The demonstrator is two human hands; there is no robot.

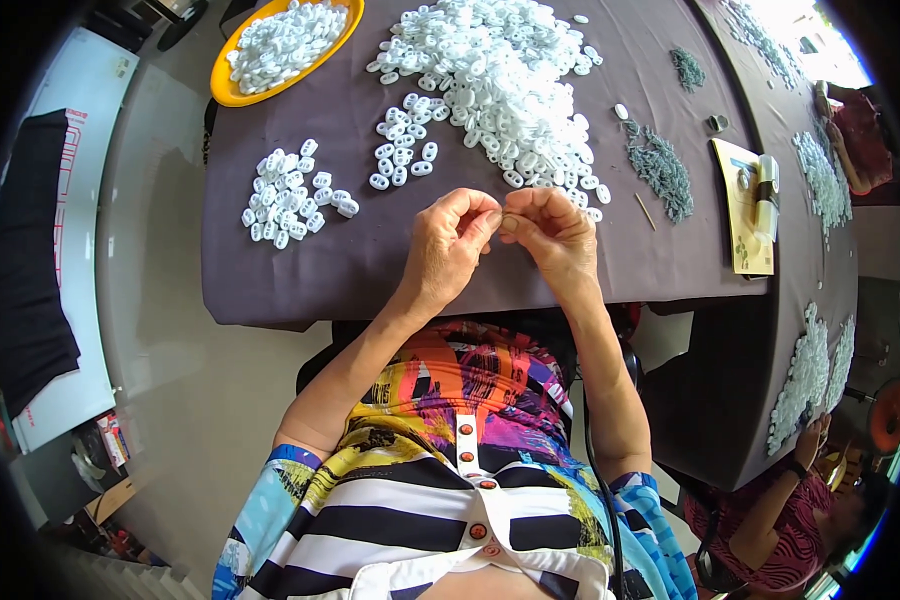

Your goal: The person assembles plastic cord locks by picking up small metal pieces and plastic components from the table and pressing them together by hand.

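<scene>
My left hand (pixel 444 250) and my right hand (pixel 562 238) meet fingertip to fingertip above the table's near edge. Both are closed in a pinch; whatever lies between the fingers is too small or hidden to name. Just beyond them spreads a big heap of small white oval plastic pieces (pixel 495 75), each with holes. Left of this heap is a loose group of similar pieces (pixel 403 140), and farther left a small pile of them (pixel 288 195). To the right of my right hand lies a pile of tiny grey-green pieces (pixel 660 172).
A yellow bowl (pixel 232 97) of white pieces stands at the back left of the dark-covered table (pixel 370 270). On the right are a thin stick (pixel 646 212), a yellow card (pixel 738 205) and a clear container (pixel 767 200). Two people work at the adjoining table on the right, beside more piles.
</scene>
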